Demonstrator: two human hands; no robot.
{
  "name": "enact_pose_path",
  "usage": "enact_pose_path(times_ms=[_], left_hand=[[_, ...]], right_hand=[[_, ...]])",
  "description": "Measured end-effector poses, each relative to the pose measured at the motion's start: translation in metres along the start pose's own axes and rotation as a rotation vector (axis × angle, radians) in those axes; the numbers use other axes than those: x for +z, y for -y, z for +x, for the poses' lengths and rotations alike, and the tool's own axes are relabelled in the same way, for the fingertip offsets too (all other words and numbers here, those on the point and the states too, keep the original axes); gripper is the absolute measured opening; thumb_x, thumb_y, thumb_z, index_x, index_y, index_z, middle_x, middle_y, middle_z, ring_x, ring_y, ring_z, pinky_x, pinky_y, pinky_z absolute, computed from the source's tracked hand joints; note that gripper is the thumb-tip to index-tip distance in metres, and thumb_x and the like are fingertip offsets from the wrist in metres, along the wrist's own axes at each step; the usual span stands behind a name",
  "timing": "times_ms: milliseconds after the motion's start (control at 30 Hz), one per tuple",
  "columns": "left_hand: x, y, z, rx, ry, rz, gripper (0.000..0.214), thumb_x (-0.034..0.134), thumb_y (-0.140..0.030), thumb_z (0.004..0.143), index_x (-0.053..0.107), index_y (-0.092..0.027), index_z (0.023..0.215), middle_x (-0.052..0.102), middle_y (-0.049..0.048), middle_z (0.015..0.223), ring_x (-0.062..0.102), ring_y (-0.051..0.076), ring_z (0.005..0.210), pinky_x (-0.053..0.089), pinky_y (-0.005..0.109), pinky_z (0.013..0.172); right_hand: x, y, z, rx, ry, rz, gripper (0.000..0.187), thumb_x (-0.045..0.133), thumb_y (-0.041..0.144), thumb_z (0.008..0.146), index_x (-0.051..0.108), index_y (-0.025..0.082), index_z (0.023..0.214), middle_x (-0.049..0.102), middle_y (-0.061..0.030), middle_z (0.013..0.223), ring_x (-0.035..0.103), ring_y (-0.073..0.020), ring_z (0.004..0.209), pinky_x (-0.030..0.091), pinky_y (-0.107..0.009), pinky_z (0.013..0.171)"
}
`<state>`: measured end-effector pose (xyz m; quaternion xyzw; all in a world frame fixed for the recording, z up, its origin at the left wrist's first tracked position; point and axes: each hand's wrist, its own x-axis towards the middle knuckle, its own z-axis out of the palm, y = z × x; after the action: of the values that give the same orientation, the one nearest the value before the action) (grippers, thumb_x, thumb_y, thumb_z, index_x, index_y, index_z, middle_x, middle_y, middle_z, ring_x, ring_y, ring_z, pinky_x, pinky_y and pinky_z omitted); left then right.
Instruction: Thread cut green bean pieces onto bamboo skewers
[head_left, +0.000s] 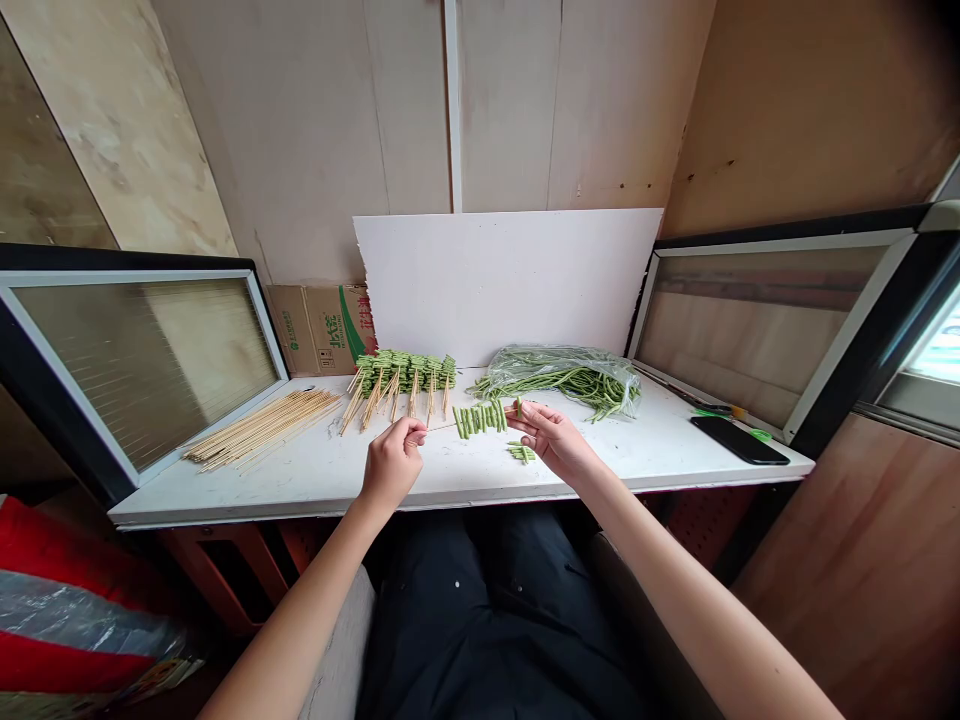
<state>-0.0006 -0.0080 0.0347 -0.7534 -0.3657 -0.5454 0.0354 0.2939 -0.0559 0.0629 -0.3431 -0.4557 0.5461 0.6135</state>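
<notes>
I've got left hand [394, 455] clamped on one end of the skewer [441, 427], right hand [553, 437] pinching a bean piece [519, 407] near the other. Threaded beans [480, 420] sit between, above the table [465, 475].

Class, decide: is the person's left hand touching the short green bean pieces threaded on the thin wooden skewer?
Apart. The head view shows bare skewer between the left hand and the bean pieces.
</notes>
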Motion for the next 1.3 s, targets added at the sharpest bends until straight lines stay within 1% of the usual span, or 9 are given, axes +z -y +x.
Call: enact_pose_path(times_ms=[233, 500, 700, 967, 1067, 1233, 1300], left_hand=[[0.0004, 0.0007, -0.0006, -0.002, -0.004, 0.003, 0.018, 0.052, -0.011, 0.095, 0.067, -0.022, 0.093, 0.075, 0.002, 0.077, 0.073, 0.019, 0.072, 0.052, 0.028, 0.067], [0.0006, 0.0001, -0.0012, -0.018, 0.001, 0.007, 0.017, 0.052, -0.012, 0.096, 0.066, -0.022, 0.092, 0.075, 0.0018, 0.077, 0.073, 0.019, 0.071, 0.052, 0.028, 0.067], [0.0001, -0.0009, -0.0004, -0.037, 0.01, 0.01, 0.017, 0.052, -0.012, 0.095, 0.066, -0.022, 0.092, 0.075, 0.0021, 0.077, 0.073, 0.02, 0.071, 0.053, 0.028, 0.068], [0.0004, -0.0005, -0.0005, -0.036, 0.012, 0.031, 0.017, 0.052, -0.012, 0.095, 0.066, -0.023, 0.092, 0.076, 0.0027, 0.079, 0.074, 0.02, 0.073, 0.054, 0.029, 0.07], [0.0004, -0.0011, -0.0006, -0.038, 0.016, 0.033, 0.017, 0.054, -0.012, 0.095, 0.066, -0.023, 0.092, 0.078, 0.0031, 0.083, 0.075, 0.02, 0.076, 0.054, 0.029, 0.07], [0.0002, -0.0022, -0.001, -0.039, 0.008, 0.044, 0.018, 0.054, -0.01, 0.094, 0.067, -0.022, 0.092, 0.078, 0.0028, 0.082, 0.075, 0.02, 0.075, 0.054, 0.029, 0.069], [-0.0003, -0.0024, -0.001, -0.036, 0.002, 0.045, 0.018, 0.054, -0.009, 0.094, 0.067, -0.022, 0.092, 0.078, 0.0026, 0.082, 0.075, 0.02, 0.075, 0.053, 0.028, 0.069]], right_hand=[[0.0009, -0.0015, -0.0004, 0.006, -0.018, -0.004, 0.038, 0.092, 0.052, 0.076, 0.082, 0.026, 0.102, 0.081, -0.0094, 0.116, 0.073, -0.0262, 0.117, 0.054, -0.024, 0.065], [0.0022, -0.0025, -0.0005, -0.008, -0.015, 0.05, 0.032, 0.093, 0.046, 0.077, 0.082, 0.026, 0.1, 0.081, -0.0078, 0.117, 0.074, -0.024, 0.114, 0.053, -0.022, 0.063], [0.0048, 0.0, -0.0024, -0.003, -0.032, 0.04, 0.035, 0.094, 0.047, 0.075, 0.082, 0.025, 0.1, 0.081, -0.0079, 0.116, 0.074, -0.0245, 0.113, 0.052, -0.022, 0.061], [0.0039, -0.0003, -0.0019, -0.013, -0.047, 0.0, 0.034, 0.09, 0.051, 0.078, 0.079, 0.028, 0.099, 0.08, -0.0084, 0.121, 0.072, -0.0287, 0.122, 0.054, -0.029, 0.068], [0.0025, -0.0016, -0.0011, -0.017, -0.049, -0.011, 0.035, 0.089, 0.051, 0.078, 0.078, 0.027, 0.101, 0.08, -0.0088, 0.121, 0.071, -0.0293, 0.124, 0.055, -0.029, 0.067], [0.0035, -0.0018, -0.0013, -0.009, -0.062, -0.006, 0.037, 0.092, 0.052, 0.075, 0.08, 0.026, 0.098, 0.081, -0.0093, 0.118, 0.071, -0.0293, 0.123, 0.055, -0.028, 0.067], [0.0045, -0.0019, -0.0016, -0.007, -0.073, -0.007, 0.038, 0.093, 0.052, 0.073, 0.081, 0.026, 0.097, 0.081, -0.0093, 0.117, 0.072, -0.0291, 0.122, 0.056, -0.028, 0.07]])
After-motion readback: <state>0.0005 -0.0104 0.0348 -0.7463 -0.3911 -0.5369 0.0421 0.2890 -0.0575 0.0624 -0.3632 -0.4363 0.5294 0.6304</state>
